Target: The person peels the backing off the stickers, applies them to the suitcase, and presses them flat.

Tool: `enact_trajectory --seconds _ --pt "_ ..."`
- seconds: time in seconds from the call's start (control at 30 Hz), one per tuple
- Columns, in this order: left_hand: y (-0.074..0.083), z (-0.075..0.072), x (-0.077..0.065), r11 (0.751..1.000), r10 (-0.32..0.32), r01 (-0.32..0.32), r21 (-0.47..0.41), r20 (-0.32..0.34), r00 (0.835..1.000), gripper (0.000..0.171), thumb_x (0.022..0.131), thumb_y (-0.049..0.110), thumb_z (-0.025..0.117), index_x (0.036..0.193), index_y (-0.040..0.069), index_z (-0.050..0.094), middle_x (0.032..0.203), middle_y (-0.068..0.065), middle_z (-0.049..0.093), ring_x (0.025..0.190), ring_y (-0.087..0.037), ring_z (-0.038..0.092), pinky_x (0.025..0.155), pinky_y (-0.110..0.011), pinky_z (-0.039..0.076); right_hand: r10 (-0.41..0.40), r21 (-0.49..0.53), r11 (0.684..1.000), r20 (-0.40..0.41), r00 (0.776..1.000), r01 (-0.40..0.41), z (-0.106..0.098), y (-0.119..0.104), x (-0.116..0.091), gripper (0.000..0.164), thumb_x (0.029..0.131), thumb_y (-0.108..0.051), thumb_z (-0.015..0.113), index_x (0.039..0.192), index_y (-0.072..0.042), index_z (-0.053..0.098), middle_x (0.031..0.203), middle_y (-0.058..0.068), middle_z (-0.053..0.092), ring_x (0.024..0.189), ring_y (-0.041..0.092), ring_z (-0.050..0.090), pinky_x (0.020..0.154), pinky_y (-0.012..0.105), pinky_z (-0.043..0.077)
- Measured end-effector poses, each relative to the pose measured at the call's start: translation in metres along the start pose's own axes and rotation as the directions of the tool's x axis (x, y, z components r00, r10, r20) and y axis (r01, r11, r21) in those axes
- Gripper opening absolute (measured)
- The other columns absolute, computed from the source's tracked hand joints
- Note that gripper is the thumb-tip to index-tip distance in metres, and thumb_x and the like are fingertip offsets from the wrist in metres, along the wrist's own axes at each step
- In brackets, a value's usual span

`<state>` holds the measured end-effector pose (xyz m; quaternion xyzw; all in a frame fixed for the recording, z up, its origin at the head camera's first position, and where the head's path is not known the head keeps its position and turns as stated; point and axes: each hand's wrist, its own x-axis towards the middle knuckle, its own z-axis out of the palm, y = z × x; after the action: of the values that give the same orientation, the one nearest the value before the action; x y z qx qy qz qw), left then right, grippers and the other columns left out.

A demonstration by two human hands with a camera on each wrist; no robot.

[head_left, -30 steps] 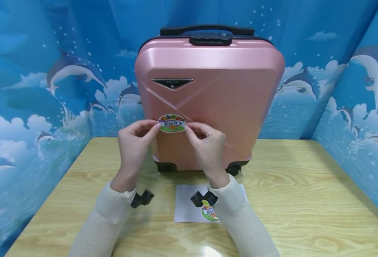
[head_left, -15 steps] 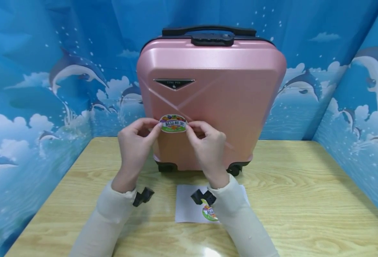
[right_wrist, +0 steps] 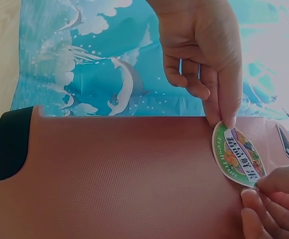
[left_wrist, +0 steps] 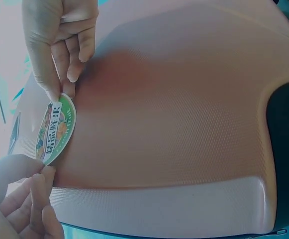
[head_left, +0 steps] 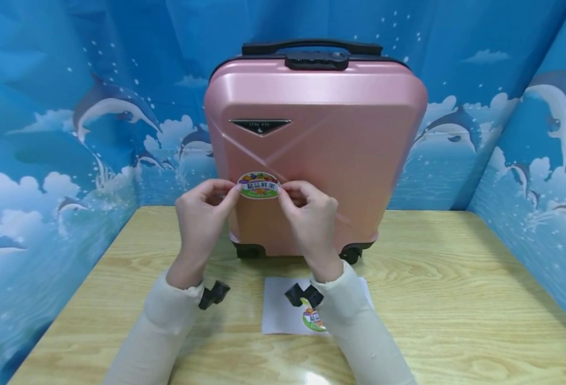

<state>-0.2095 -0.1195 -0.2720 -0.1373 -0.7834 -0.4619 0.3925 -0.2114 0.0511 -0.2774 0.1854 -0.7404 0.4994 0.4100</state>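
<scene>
Both hands hold an oval fruit sticker (head_left: 258,185) stretched level in front of a pink suitcase (head_left: 340,160). The left hand (head_left: 203,214) pinches its left end between thumb and forefinger. At the right end, the right hand (head_left: 313,219) pinches it the same way. In the right wrist view the sticker (right_wrist: 238,157) reads "Fresh fruit" on a green border and lies close over the suitcase's textured shell. The left wrist view shows the sticker (left_wrist: 57,129) edge-on to the shell, with both thumbs at its ends.
The suitcase stands upright on a wooden table (head_left: 432,299), with a black top handle (head_left: 311,43) and a black triangular badge (head_left: 260,125). A white sheet (head_left: 280,310) with another fruit sticker (head_left: 313,319) lies in front, partly under the right sleeve. Blue dolphin-print curtains (head_left: 109,107) surround the table.
The view has shifted slightly; otherwise both hands and the sticker stay in nearly the same place before the suitcase.
</scene>
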Motion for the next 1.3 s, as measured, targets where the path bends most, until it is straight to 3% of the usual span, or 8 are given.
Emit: enact_trajectory --seconds 0.2,0.43,0.67,1.3 --pt "-0.0008 0.0005 -0.0003 1.0 -0.006 0.006 0.001 -0.016 1.0 0.02 0.084 0.023 0.072 0.085 0.003 0.072 0.076 -0.005 0.071 0.054 -0.011 0.054 0.051 -0.014 0.043 0.033 0.028 0.999 0.018 0.999 -0.033 -0.0004 -0.0017 0.0003 0.008 0.083 -0.009 0.07 0.082 -0.001 0.072 0.071 0.006 0.07 0.057 0.008 0.063 0.054 0.022 0.053" --pt "-0.0009 0.0006 0.0 1.0 -0.014 0.013 -0.007 -0.022 1.0 0.021 0.084 0.023 0.072 0.084 0.002 0.072 0.077 -0.006 0.071 0.055 -0.011 0.055 0.051 -0.014 0.044 0.153 0.139 0.977 0.056 0.987 -0.159 -0.0008 -0.002 0.0012 0.01 0.082 -0.009 0.071 0.082 0.001 0.072 0.068 0.009 0.069 0.056 0.014 0.065 0.052 0.023 0.053" --pt "-0.0011 0.0015 0.0012 0.999 -0.02 0.019 -0.028 -0.025 0.999 0.021 0.083 0.023 0.073 0.084 0.002 0.071 0.077 -0.006 0.07 0.057 -0.009 0.057 0.053 -0.014 0.046 0.223 0.151 0.961 0.065 0.973 -0.231 -0.0007 -0.0018 0.0013 0.012 0.082 -0.01 0.072 0.08 0.001 0.072 0.065 0.01 0.069 0.055 0.02 0.066 0.051 0.022 0.052" --pt "0.0 0.0015 0.0012 0.998 -0.058 0.058 -0.029 0.002 0.998 0.021 0.083 0.024 0.073 0.082 0.003 0.071 0.073 -0.006 0.07 0.059 -0.006 0.06 0.051 -0.015 0.047 0.267 0.19 0.941 0.088 0.96 -0.28 -0.0009 0.0002 0.0001 0.016 0.084 -0.013 0.071 0.08 0.002 0.072 0.068 0.012 0.07 0.056 0.02 0.066 0.053 0.025 0.055"
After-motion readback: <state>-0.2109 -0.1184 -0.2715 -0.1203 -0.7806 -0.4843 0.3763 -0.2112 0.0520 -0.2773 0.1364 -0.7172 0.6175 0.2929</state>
